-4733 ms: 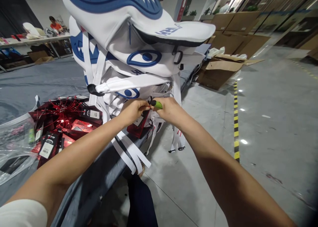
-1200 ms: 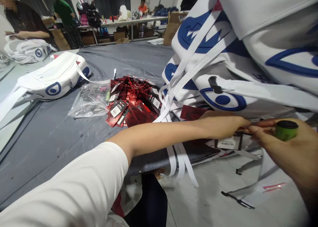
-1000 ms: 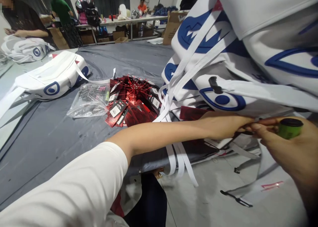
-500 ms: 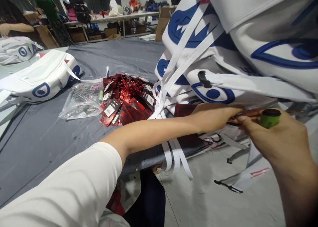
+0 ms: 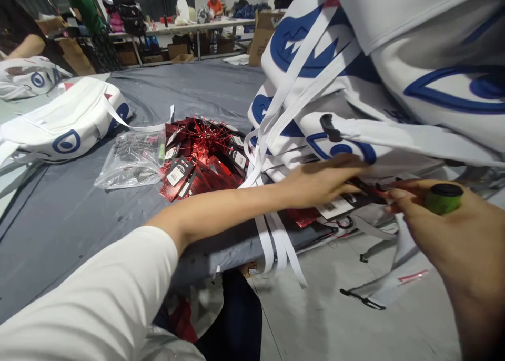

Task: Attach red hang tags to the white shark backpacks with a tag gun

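Left hand (image 5: 319,182): reaching across the table edge under the stack of bags, fingers stretched forward and blurred, lying on a hang tag (image 5: 335,207); whether they are pinching it cannot be told.
Right hand (image 5: 453,234): curling around a green tool (image 5: 444,199) with a black cap, forefinger pointing toward the left hand's fingertips; the two hands are nearly meeting, just apart.
Hang tag: white-faced card with dark print, lying at the table's near edge under the left fingers, a red foil piece (image 5: 303,217) just beside it.
Stack of bags (image 5: 374,61): white bags with blue eye and teeth shapes, piling high on the right, white straps (image 5: 276,245) hanging down over the table edge.
Pile of tags (image 5: 201,158): red foil cards with black labels and red strings, lying near the stack, left of the forearm.
Plastic sleeve (image 5: 132,158): clear, lying touching the pile's left side.
Single bag (image 5: 63,124): lying flat farther left on the table.
Table (image 5: 79,219): covered in grey cloth.
Other people (image 5: 84,13): standing and sitting at far tables in the background.
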A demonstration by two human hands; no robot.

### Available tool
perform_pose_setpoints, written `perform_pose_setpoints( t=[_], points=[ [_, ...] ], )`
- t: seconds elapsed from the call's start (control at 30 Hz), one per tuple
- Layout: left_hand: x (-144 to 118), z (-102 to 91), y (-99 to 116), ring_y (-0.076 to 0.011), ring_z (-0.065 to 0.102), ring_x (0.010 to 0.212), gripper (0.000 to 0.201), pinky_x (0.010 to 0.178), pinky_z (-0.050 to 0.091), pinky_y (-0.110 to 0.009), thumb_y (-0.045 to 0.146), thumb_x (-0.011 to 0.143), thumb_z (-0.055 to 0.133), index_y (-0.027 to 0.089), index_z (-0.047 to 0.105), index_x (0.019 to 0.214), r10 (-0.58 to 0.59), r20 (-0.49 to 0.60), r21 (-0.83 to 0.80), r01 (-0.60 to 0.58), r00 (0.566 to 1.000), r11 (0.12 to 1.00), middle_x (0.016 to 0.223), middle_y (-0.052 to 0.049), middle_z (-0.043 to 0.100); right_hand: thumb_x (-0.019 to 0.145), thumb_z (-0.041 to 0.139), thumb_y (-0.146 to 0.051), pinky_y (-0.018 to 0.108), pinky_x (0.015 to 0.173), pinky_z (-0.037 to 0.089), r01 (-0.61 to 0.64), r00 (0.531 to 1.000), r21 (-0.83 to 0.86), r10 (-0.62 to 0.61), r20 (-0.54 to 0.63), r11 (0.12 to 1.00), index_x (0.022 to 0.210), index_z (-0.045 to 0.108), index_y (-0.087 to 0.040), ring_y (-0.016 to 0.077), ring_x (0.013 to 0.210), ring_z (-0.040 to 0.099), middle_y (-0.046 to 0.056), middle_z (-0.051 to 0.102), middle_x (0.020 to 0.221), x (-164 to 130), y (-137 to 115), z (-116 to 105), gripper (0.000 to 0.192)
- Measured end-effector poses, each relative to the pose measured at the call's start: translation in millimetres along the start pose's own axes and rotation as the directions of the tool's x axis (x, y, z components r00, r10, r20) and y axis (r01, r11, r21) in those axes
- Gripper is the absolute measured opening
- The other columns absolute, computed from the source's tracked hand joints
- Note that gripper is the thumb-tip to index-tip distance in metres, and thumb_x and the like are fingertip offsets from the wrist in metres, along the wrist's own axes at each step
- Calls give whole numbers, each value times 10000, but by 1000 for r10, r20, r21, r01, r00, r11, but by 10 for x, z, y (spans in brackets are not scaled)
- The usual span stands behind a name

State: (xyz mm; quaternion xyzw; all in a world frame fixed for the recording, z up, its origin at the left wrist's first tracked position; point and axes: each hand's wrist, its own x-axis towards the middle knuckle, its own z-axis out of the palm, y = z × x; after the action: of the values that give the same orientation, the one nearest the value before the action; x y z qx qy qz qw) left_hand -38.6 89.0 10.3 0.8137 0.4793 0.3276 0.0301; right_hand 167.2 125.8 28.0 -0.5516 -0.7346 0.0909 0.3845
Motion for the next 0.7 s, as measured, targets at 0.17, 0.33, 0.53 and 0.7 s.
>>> perform_pose_setpoints(
  t=[0.17,0.33,0.53,0.7],
  points=[
    [-1161,-757,-689,-126,631,1007,265,908,461,-216,291,1033,422,214,649,1146,-526,-169,311,552,833,774,1126,-29,701,733,573,-236,515,904,497,248,960,-47,-252,-120,968,1121,720,-334,342,1122,650,155,715,1154,-238,99,-84,426],
    [-1689,-1330,-1408,-311,504,1171,322,944,371,-397,232,947,466,132,648,1193,-697,-310,402,753,647,521,1250,-165,641,636,552,-116,449,808,566,416,908,77,-418,6,906,1142,696,-298,312,933,711,116,745,1045,-524,-304,514,556],
    [-1633,-1404,-1690,-299,548,1031,227,874,307,-407,208,879,490,170,712,905,-725,-171,497,694,668,522,1014,-137,720,729,497,-53,365,995,524,283,712,415,-480,513,864,1279,642,-247,249,1137,657,46,686,1254,-707,-1669,1696,601],
    [-1666,-1561,-1649,-309,578,1006,252,867,304,-427,226,873,468,162,710,901,-650,-74,585,561,756,586,994,-160,728,831,488,-58,378,979,500,271,650,324,-420,634,907,1492,446,-237,273,1176,637,87,665,1290,-485,-2414,2457,686]
  ],
)
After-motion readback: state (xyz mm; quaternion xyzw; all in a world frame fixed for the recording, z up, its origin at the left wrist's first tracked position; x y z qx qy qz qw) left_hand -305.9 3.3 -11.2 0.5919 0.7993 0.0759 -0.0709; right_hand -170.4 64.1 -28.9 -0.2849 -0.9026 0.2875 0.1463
